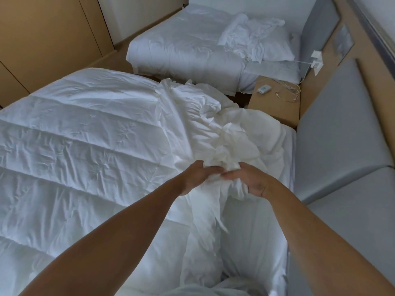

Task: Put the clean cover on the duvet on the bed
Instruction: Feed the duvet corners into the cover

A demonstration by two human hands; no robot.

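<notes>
We are early in the job. The duvet [85, 135] lies spread flat across the bed [286, 150], its quilted face bare, and none of it is inside the cover [224, 133] as far as we can see. The cover sits crumpled in a heap over the duvet's headboard end. Our left hand [195, 178] and right hand [250, 182] meet at the heap's near edge, fingers [206, 168] curled tight into a bunch of its cloth. We judge we are hunting for an opening or corner; threading, shaking out and closing are all left.
</notes>
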